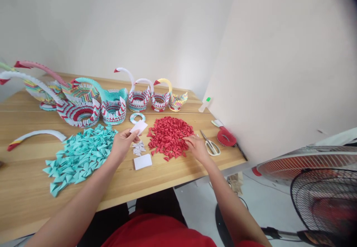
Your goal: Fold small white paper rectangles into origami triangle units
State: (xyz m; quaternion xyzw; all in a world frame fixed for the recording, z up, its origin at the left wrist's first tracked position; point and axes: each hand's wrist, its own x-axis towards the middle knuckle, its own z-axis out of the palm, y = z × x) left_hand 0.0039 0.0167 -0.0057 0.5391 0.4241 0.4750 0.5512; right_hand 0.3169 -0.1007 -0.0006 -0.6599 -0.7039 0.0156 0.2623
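In my left hand (124, 141), pinched between thumb and fingers, is a small white paper rectangle (138, 127). Below it on the table lie a little heap of folded white paper pieces (138, 148) and a stack of white paper slips (142, 162). My right hand (196, 145) is at the right edge of a pile of folded red paper triangles (169, 133), fingers stretched out over it and apparently touching it. Left of my left hand spreads a pile of turquoise paper triangles (83, 154).
Several folded-paper swans (79, 111) stand along the back. A blue-and-white paper ring (137, 118) and a loose white swan neck (39, 133) lie nearer. Scissors (211, 146), a red round item (226, 138) and a glue bottle (205, 105) are at right. A fan (329, 202) stands beside the table.
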